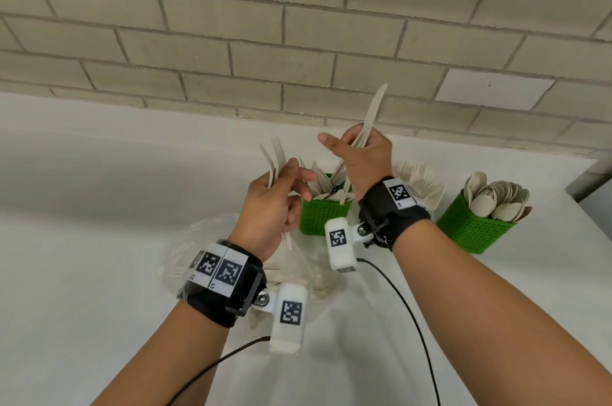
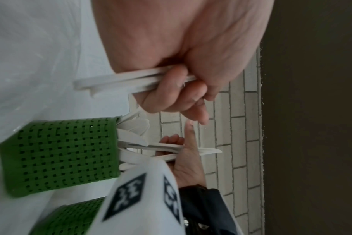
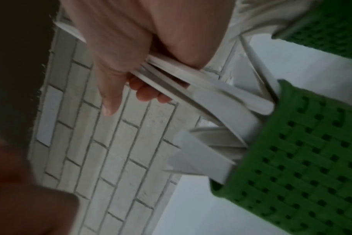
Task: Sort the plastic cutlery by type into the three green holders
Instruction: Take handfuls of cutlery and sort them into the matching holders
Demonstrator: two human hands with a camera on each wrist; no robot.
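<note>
A knife (image 1: 373,114) sticks up toward 1 o'clock out of the right hand (image 1: 362,157), whose fingers curl round its handle with other pieces. At 8 o'clock from it the left hand (image 1: 268,207) grips a bunch of forks (image 1: 275,157), tines up. Behind both, on the white table (image 1: 99,207), stand a green holder of knives (image 1: 323,217) and, at 3 o'clock, a green holder of spoons (image 1: 477,226).

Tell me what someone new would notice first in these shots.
Two raised hands full of pale cutlery: the left hand grips forks, and the right hand holds knives above the left green holder. At far right, a green holder brims with spoons.
</note>
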